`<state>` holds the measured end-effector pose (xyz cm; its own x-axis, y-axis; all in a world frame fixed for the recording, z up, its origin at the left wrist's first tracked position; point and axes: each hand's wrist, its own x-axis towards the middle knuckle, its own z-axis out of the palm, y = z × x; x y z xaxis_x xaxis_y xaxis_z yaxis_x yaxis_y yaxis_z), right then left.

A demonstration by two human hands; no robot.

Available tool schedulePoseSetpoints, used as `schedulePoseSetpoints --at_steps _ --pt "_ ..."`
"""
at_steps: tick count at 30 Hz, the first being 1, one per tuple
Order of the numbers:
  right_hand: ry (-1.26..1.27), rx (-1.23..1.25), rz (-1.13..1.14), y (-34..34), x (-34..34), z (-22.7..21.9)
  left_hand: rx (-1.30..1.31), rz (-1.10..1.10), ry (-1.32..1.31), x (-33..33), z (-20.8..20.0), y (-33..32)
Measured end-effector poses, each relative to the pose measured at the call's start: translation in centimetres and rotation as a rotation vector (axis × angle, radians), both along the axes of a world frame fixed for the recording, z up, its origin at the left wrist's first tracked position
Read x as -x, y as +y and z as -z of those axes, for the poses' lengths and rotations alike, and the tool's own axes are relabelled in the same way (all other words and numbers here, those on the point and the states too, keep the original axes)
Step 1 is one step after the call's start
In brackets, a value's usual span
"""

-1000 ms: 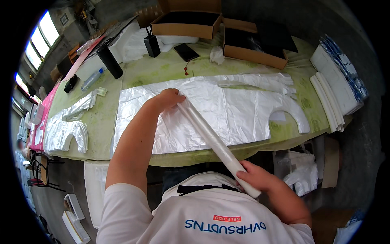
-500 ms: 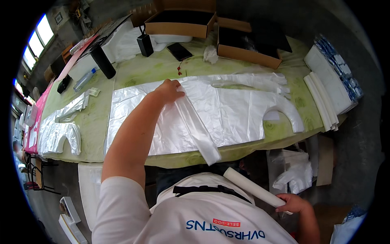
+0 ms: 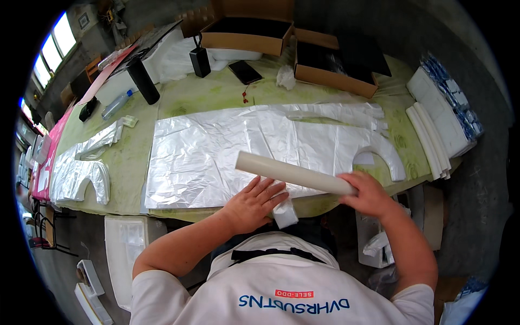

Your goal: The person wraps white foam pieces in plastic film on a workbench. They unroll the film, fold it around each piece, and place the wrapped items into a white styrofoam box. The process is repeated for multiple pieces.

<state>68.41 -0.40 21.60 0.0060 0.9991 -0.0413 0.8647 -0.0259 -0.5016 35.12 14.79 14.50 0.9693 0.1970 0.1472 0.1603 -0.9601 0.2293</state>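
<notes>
A glossy white plastic apron (image 3: 200, 157), or a stack of them, lies flat across the table, with a curved cutout at its right end. My left hand (image 3: 252, 205) rests palm down near the front edge, fingers stretched out, on a folded plastic strip (image 3: 285, 213) whose end hangs over the edge. My right hand (image 3: 369, 194) grips the right end of an off-white tube (image 3: 292, 172). Held slantwise above the apron, the tube has its far end up and to the left, just beyond my left fingers.
More folded plastic aprons (image 3: 81, 168) lie at the left. Along the back are a black cylinder (image 3: 143, 81), a water bottle (image 3: 115, 104), a phone (image 3: 245, 72) and open cardboard boxes (image 3: 336, 70). White rolls (image 3: 428, 138) and a white box (image 3: 441, 108) of blue packets stand right.
My left hand has come from the apron's far side down to its front edge. My right hand has raised the tube from beside my body to above the apron.
</notes>
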Motion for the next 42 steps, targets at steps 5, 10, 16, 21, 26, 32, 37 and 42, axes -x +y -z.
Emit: schedulePoseSetpoints --at_steps 5,10,16,21,26,32,37,42 --pt "-0.297 -0.097 -0.012 8.0 -1.7 3.5 -0.052 -0.014 -0.079 0.6 0.9 0.0" --pt "-0.414 -0.149 0.263 11.4 -3.4 4.3 -0.023 -0.017 -0.131 0.4 1.1 -0.2" --pt "-0.321 -0.617 -0.261 7.0 3.7 4.7 0.09 -0.003 -0.14 1.9 0.4 -1.2" --pt "0.006 -0.569 -0.379 5.8 11.2 6.5 0.368 -0.074 -0.326 2.2 0.8 -1.6" --pt "0.227 -0.339 -0.151 8.5 12.0 7.2 0.334 -0.44 -0.412 1.5 0.1 -1.4" --pt "0.429 -0.264 0.155 9.4 13.4 7.7 0.392 -0.617 -0.461 1.2 1.7 -0.1" --pt "0.332 -0.289 0.283 10.0 14.6 7.6 0.446 -0.776 -0.474 0.7 1.1 0.7" --pt "0.327 -0.399 0.317 10.3 15.0 8.5 0.369 -0.57 -0.694 -0.1 2.0 0.7"
